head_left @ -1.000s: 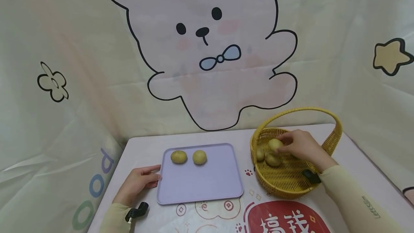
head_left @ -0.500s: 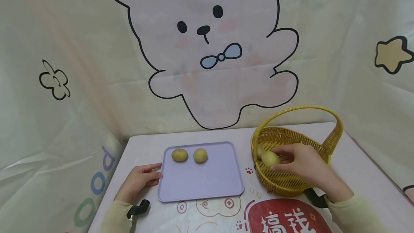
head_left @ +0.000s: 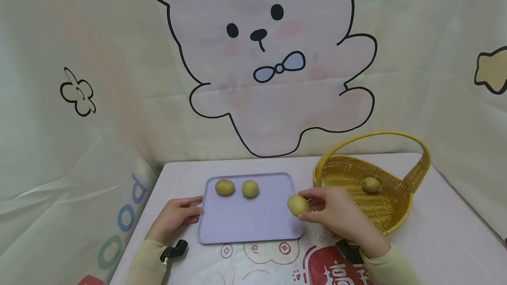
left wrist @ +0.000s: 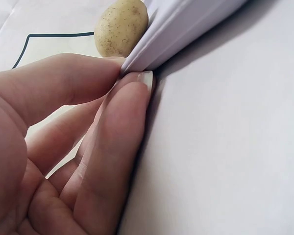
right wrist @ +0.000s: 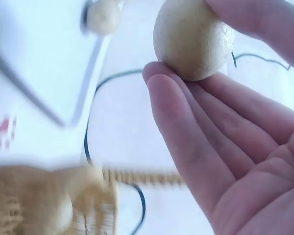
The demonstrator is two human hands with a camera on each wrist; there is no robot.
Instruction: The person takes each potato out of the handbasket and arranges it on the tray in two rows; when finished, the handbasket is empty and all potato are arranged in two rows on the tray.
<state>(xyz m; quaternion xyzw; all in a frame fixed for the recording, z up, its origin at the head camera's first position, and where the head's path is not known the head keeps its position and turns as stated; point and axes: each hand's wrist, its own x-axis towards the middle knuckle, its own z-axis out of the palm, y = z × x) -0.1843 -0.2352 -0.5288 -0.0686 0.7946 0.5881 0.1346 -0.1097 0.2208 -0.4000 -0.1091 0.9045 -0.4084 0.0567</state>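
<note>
In the head view my right hand pinches a potato over the right edge of the lilac tray. The right wrist view has the same potato between thumb and fingertips. Two more potatoes lie side by side in the tray's far left part: a longer one and a rounder one. At the tray's left rim rests my left hand, extended fingertips touching it; the left wrist view shows these fingers against the rim.
Right of the tray stands a yellow wicker basket with a tall arched handle. Inside lie a potato and another mostly hidden behind my right hand. A cartoon curtain hangs behind the table.
My right hand has lifted a potato out of the basket and carried it left to the tray. One potato in the basket has shifted right. The left hand stays at the tray.
</note>
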